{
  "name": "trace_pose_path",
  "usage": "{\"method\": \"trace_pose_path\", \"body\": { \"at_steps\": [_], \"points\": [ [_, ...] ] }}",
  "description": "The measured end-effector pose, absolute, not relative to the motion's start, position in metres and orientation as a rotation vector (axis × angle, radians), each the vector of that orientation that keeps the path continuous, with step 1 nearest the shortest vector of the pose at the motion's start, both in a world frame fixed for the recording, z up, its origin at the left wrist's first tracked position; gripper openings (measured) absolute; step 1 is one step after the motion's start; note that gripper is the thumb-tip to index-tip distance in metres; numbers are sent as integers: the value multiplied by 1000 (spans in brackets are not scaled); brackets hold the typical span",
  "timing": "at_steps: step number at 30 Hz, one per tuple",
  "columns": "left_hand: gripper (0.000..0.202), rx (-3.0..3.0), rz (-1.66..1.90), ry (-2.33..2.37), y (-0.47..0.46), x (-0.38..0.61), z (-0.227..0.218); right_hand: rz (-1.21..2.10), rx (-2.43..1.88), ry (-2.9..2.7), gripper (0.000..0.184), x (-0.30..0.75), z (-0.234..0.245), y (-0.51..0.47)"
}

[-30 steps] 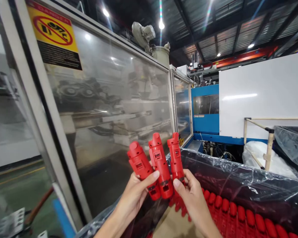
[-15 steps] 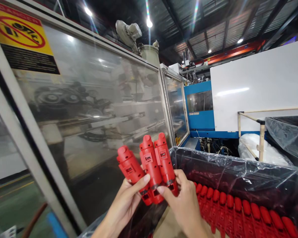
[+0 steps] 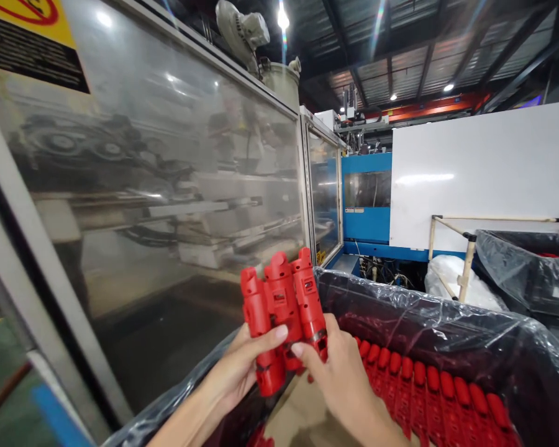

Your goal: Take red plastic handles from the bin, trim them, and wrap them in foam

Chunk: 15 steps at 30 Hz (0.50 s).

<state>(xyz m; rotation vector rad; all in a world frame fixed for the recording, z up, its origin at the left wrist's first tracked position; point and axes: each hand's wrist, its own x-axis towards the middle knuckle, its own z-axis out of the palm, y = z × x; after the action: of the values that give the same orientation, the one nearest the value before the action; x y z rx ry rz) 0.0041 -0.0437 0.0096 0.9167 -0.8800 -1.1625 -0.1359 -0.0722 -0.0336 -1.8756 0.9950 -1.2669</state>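
9 o'clock: clear scratched glass machine guard (image 3: pixel 168 205) in grey frame | 1 o'clock: large white wall panel (image 3: pixel 484 174), blue machine body (image 3: pixel 366 223) | 12 o'clock: dark corrugated roof (image 3: pixel 400 49), round ceiling lamps (image 3: pixel 283 18) | 3 o'clock: pale wooden rail (image 3: pixel 466 261)

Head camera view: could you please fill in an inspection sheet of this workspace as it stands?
Surface: no table; a bin lined with clear plastic film stands below the hands.
Job's things: three red plastic housings held bunched together, upright; a row of red parts lies packed in the bin.
Clutter: nothing seen.
Grippers: left hand grips the housings from the left, thumb across the front; right hand grips them from the right.
Cables: tangled wires under the blue machine.
Surroundings: machine guard window on the left, white panel, second lined bin at right.
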Motion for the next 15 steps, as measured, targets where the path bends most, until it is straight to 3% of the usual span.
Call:
{"method": "trace_pose_path", "body": {
  "at_steps": [7, 11, 13, 15],
  "points": [
    [44, 886, -1371, -819, -49, 9, 10, -1077, -1979, 894, 41, -155, -27, -88],
    [28, 808, -1515, -744, -46, 3, 14, -969, -2251, 1123, 27, -167, -5, -84],
    [18, 829, -1524, -672, -46, 1, 16, -773, -2464, 1044, 38, -173, 13, -77],
    [23, 947, -1420, -575, -50, 5, 17, -486, -2681, 898, 53, -181, 29, -76]
  ]
}}
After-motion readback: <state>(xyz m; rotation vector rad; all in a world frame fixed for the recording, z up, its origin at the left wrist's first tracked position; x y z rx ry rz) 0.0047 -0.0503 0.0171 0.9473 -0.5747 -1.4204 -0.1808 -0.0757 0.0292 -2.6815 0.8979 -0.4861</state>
